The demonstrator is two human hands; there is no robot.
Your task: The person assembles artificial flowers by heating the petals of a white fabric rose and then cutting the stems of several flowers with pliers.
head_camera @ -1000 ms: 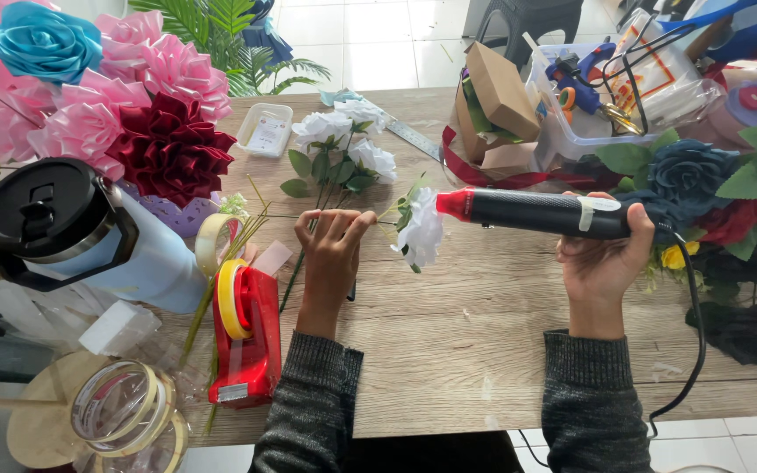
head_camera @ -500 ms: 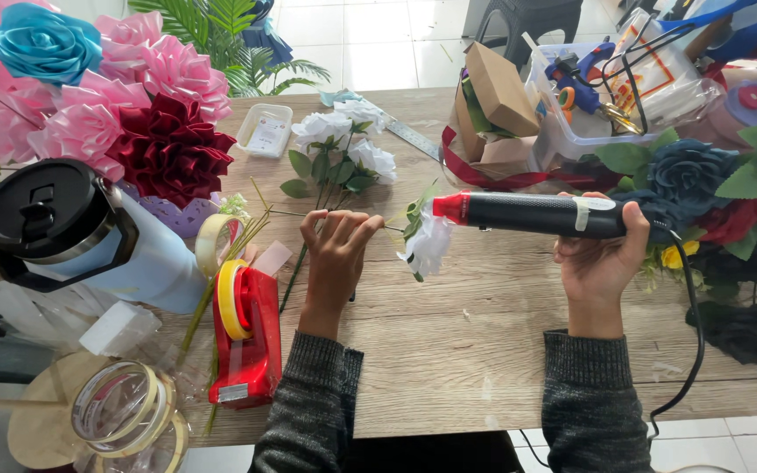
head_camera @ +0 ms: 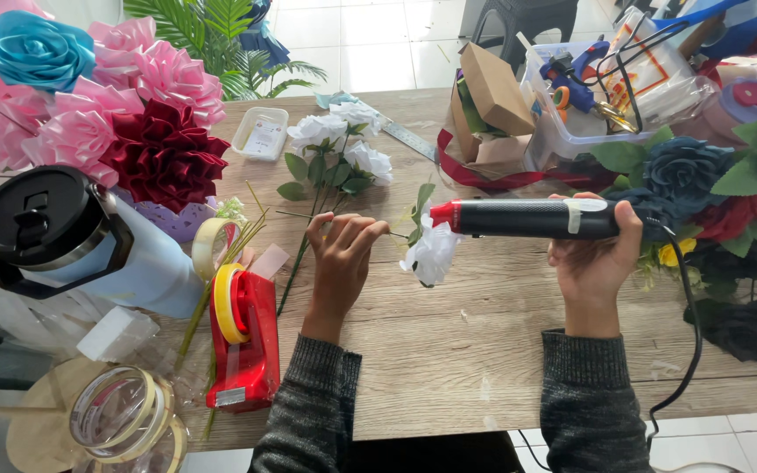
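My right hand grips a black heat gun with a red nozzle, held level and aimed left at a white artificial flower. My left hand pinches that flower's thin wire stem just above the wooden table. The white bloom hangs right under the red nozzle, with a green leaf beside it. The gun's black cord runs down past my right sleeve.
A bunch of white roses lies behind my left hand. A red tape dispenser and a blue tumbler with a black lid stand at left, by pink and dark red ribbon roses. Dark artificial roses, a cardboard box and a clear tool bin sit right.
The white flower has turned and dropped a little lower under the nozzle, and the heat gun has shifted slightly left. My left hand stays on the stem.
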